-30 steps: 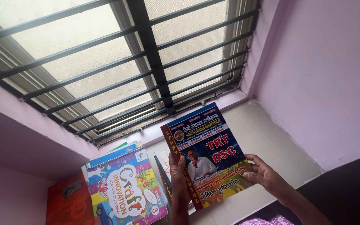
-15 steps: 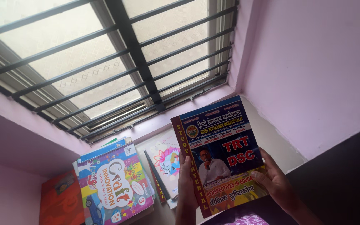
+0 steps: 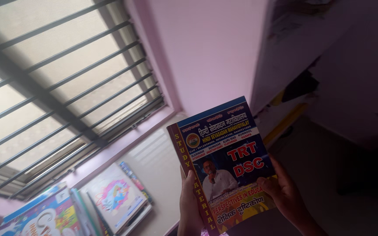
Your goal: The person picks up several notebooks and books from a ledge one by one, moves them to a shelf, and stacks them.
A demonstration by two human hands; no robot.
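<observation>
The barred window with frosted glass fills the left, its pale stone sill running beneath it to the pink plaster wall. Stacked colourful paperback books lie on the sill's left part; the stretch nearer the wall is bare. A dark shelf unit crowds the right. Lifted above the sill, touching nothing else, is the thick blue-covered paperback book with a maroon spine. The left hand grips its spine edge, the right hand clasps the lower right edge. This looks like a carrying step; any further move needs a steady two-handed hold and clearance from wall and shelf.
</observation>
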